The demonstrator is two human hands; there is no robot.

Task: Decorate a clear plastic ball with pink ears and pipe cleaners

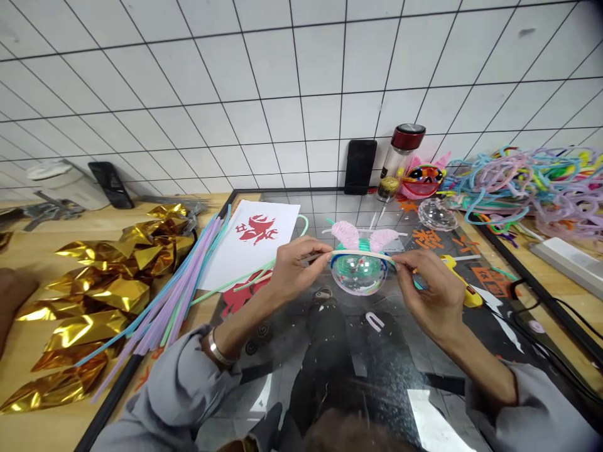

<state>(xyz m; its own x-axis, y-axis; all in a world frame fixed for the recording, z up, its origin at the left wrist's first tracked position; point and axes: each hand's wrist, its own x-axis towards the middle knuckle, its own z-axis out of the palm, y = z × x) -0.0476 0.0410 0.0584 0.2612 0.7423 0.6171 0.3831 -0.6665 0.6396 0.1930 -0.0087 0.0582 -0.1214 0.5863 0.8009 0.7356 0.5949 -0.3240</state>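
Observation:
A pale pink pipe cleaner (360, 253) runs straight across between my two hands. My left hand (296, 270) pinches its left end between thumb and fingers. At the other end, the fingers of my right hand (431, 289) are closed on it. Right behind and below the strip is a clear plastic dome (360, 279) with a blue rim and green coils inside. Two pink ears (345, 235) of wound pipe cleaner stand above it. A small bent pink piece (374, 322) lies on the glossy dark tabletop (377, 370) nearer to me.
A yellow glue gun (471, 295) lies to the right, near a clear half-shell (438, 215) and tangled pipe cleaners (527, 179). Left are bundled pipe cleaners (188, 289), gold foil (98, 295) and white paper (277, 216). A bottle (398, 160) and a pink-eared figure (424, 179) stand behind. Another person's hand (16, 292) is far left.

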